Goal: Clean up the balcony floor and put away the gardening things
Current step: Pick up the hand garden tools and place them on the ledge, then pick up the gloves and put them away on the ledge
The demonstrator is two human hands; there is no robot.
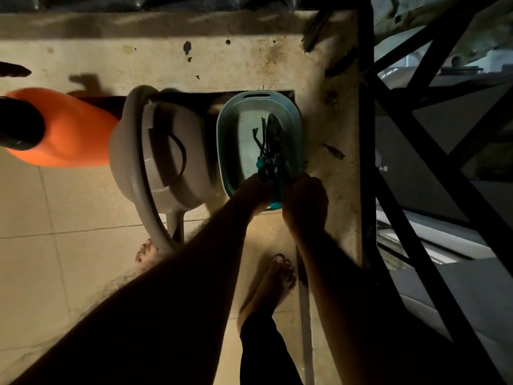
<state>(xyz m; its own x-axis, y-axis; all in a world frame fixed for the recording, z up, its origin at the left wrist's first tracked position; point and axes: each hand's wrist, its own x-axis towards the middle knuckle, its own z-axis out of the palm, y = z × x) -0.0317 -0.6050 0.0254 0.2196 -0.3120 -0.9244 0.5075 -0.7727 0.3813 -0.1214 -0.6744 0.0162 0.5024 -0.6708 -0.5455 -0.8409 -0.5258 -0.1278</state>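
Note:
A teal oval plastic basket (294,126) stands on the concrete ledge by the railing. Dark garden hand tools (270,137) with teal handles, a trowel and a forked rake among them, point into the basket. My left hand (256,190) and my right hand (305,201) are both closed around the tool handles at the basket's near rim. The handle ends stick out between my hands. The light is dim and my hands are in shadow.
A grey watering can (163,151) sits just left of the basket. An orange pot (69,129) lies further left. Black metal railing (416,134) runs along the right. My bare feet stand on the tiled floor (55,218). Dark debris (334,151) lies on the ledge.

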